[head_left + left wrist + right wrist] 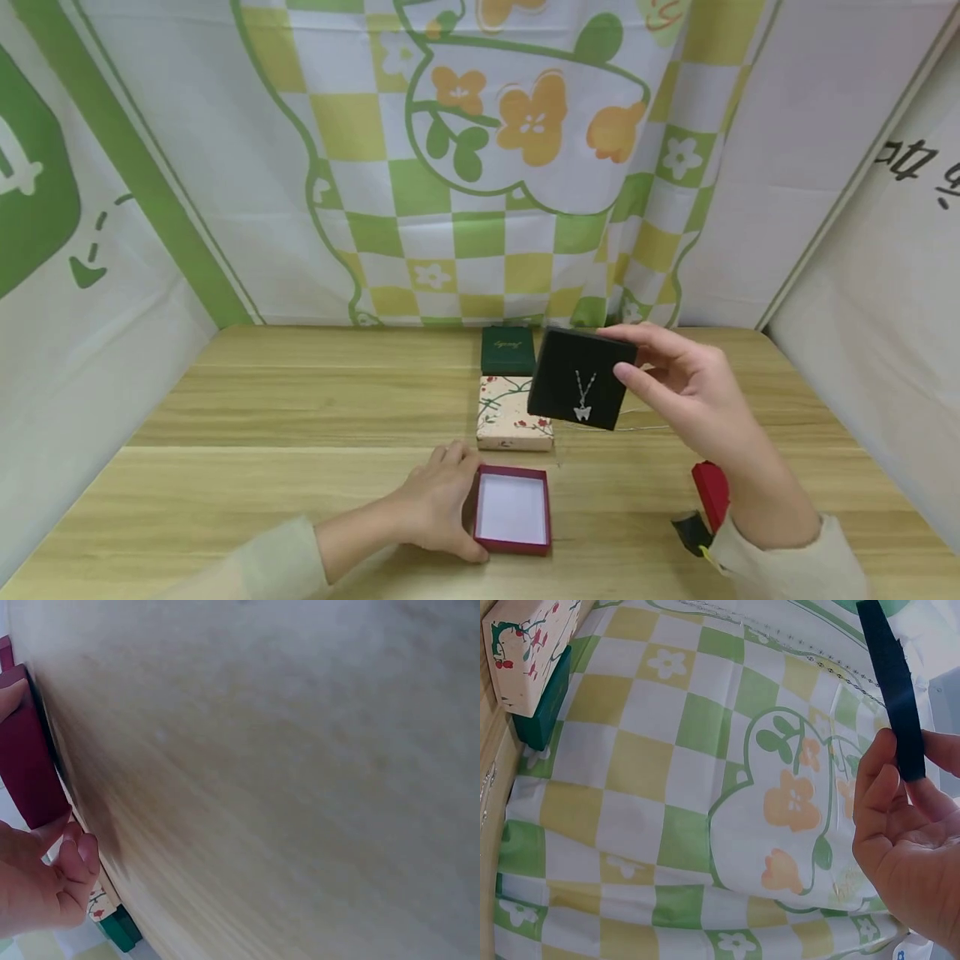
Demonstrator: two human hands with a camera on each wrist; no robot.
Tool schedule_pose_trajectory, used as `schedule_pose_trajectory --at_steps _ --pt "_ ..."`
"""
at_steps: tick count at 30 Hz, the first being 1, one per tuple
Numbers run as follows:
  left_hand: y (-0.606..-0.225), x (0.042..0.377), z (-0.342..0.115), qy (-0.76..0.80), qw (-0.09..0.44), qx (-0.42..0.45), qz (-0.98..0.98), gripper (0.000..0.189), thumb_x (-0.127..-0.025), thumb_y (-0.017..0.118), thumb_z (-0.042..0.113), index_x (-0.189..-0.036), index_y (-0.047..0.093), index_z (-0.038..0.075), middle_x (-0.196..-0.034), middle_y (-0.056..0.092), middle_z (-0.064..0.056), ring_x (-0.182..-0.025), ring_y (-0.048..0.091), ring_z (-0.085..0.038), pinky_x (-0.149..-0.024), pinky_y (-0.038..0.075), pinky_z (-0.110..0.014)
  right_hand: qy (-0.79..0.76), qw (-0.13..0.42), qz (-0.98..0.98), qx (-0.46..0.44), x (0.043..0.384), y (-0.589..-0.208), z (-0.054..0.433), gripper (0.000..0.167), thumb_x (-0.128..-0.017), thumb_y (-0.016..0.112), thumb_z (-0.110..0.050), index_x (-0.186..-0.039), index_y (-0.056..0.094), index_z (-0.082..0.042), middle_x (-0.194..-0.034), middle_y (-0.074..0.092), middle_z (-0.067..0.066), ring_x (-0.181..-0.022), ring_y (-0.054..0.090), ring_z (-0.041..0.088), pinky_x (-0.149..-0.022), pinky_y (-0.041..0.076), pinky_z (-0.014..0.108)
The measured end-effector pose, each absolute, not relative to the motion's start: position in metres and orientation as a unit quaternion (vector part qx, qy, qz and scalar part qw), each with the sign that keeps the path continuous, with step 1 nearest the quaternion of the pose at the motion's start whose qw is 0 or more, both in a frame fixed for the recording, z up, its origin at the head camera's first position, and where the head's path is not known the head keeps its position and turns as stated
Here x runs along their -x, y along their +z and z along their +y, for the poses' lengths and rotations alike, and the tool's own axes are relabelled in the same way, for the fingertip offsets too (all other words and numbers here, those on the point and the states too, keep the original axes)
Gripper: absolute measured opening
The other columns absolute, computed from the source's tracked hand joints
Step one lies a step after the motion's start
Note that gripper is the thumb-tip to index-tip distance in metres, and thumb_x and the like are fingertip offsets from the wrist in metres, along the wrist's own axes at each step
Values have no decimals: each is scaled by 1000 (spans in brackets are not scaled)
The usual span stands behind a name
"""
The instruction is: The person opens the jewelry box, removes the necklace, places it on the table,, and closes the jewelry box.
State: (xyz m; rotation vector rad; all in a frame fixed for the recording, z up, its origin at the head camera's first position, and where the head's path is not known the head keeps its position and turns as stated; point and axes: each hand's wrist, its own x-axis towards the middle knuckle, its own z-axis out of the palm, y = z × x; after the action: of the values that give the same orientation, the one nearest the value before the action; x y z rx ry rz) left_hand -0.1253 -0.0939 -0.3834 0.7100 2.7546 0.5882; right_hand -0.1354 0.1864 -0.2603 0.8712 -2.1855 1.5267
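My right hand (686,379) pinches a black necklace pad (558,375) by its right edge, held up above the table. A silver necklace with a butterfly pendant (582,412) lies on the pad's face. Behind the pad, its thin chain (821,664) hangs loose in the right wrist view. My left hand (438,504) grips a shallow red box (549,512) by its left side, thumb at the near corner and fingers at the far one. The box lies on the table with its white inside facing up.
Beyond the red box lies a cream floral box (510,412), with a dark green box (507,350) behind it. Near my right forearm are a red object (711,492) and a small black item (692,532). A patterned curtain (480,250) hangs at the table's back edge.
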Motion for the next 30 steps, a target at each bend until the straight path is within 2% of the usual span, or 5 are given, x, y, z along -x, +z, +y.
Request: schedule_pose_trajectory --at_steps 5,12,16,20,30 --pt "-382 125 -95 185 115 -236 947 101 -48 95 45 -130 51 4 -122 51 -7 -112 46 -25 -81 48 -48 525 163 -777 -307 134 -261 185 36 -88 64 12 -123 66 0 -107 65 -6 -69 48 11 -60 46 22" --pt "-355 124 -106 220 157 -222 937 108 -59 91 51 -142 42 4 -137 47 -14 -126 44 -35 -93 45 -65 517 155 -780 -315 133 -262 184 37 -89 64 10 -124 66 -1 -114 68 -9 -70 52 10 -60 47 22" --pt "-327 125 -110 324 157 -221 906 83 -78 81 46 -142 44 7 -134 53 -13 -124 50 -33 -96 46 -55 515 147 -782 -318 131 -264 183 37 -90 64 9 -125 66 -2 -113 67 -10 -68 53 10 -59 47 23" --pt "-307 125 -111 438 148 -246 852 56 -94 67 36 -140 47 11 -120 60 -4 -112 56 -25 -83 47 -38 510 134 -787 -320 129 -268 181 36 -91 63 7 -126 65 -4 -112 66 -11 -71 54 10 -61 48 23" --pt "-293 130 -90 571 94 -292 761 35 -104 52 20 -132 57 1 -115 68 -18 -100 65 -17 -89 55 -31 510 132 -779 -340 128 -273 174 36 -92 62 7 -127 64 -3 -111 67 -11 -72 53 10 -62 49 24"
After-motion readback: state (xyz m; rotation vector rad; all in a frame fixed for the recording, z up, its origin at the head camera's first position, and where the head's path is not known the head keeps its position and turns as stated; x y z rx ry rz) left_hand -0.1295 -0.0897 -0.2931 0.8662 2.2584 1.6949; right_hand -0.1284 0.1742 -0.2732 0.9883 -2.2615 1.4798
